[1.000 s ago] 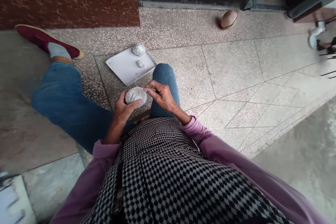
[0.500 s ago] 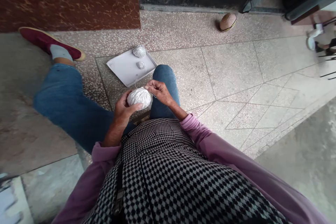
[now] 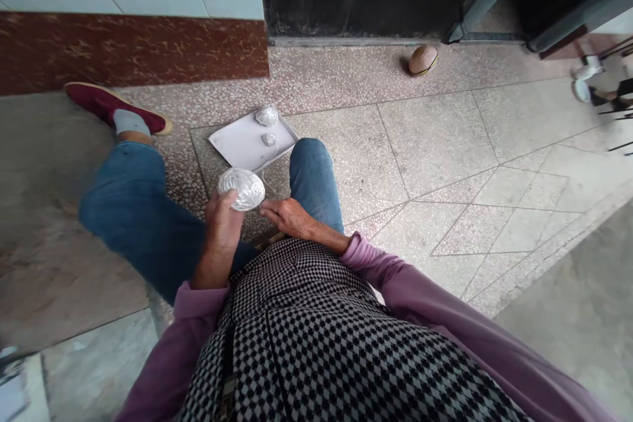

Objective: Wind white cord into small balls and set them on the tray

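Note:
A large ball of white yarn (image 3: 242, 188) rests in my left hand (image 3: 223, 221), whose thumb lies across its near side. Close to the ball's right edge is my right hand (image 3: 287, 216), with its fingers pinched together at the strand of yarn. On the floor beyond my hands lies a shallow white tray (image 3: 232, 140). It holds a medium white yarn ball (image 3: 268, 115) and a smaller one (image 3: 270, 139). A thin strand runs from the tray's near edge toward the ball I hold.
My bent knee (image 3: 312, 161) is just right of the tray; my other leg, in a red shoe (image 3: 99, 103), stretches left. A round tan object with a dark band (image 3: 423, 60) sits by the dark door (image 3: 356, 0). Blurred items stand far right.
My left hand has turned and moved the ball to the left. My right hand has come down, nearer my lap. The view has tilted up slightly.

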{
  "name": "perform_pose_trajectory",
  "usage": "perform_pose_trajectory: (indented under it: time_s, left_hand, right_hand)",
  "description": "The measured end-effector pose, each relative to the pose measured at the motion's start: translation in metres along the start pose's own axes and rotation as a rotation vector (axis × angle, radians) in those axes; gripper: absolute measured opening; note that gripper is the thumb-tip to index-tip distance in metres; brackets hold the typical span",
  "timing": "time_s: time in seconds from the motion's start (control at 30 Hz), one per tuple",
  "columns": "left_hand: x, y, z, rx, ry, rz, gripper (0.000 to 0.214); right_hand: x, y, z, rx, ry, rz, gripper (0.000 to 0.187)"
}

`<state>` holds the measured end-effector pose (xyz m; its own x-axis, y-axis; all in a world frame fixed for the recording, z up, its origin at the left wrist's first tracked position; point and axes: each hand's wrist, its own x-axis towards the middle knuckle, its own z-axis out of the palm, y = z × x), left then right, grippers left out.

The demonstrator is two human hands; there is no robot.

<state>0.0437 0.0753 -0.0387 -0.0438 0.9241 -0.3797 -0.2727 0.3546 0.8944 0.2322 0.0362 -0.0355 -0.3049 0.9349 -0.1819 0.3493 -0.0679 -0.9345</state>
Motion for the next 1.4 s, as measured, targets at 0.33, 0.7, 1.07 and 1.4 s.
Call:
perform_pose_trajectory:
  time_s: [0.33, 0.7, 1.07, 1.4]
  left_hand:
    - [-0.014, 0.000, -0.003, 0.235, -0.165, -0.078, 0.075]
    - [-0.022, -0.008, -0.006, 0.063, -0.298, -0.213, 0.089]
    - [-0.027, -0.002, 0.006, -0.036, -0.252, -0.163, 0.082]
    - [-0.007, -0.008, -0.002, -0.143, -0.148, -0.057, 0.060]
  right_hand:
    - [0.018, -0.030, -0.079, 0.108, 0.017, -0.118, 0.052]
    - [0.044, 0.006, -0.034, 0.272, 0.170, 0.048, 0.074]
    - [0.042, 0.019, -0.032, 0.386, 0.145, 0.122, 0.074]
    - [0.021, 0.013, -0.012, 0.224, 0.059, 0.114, 0.064]
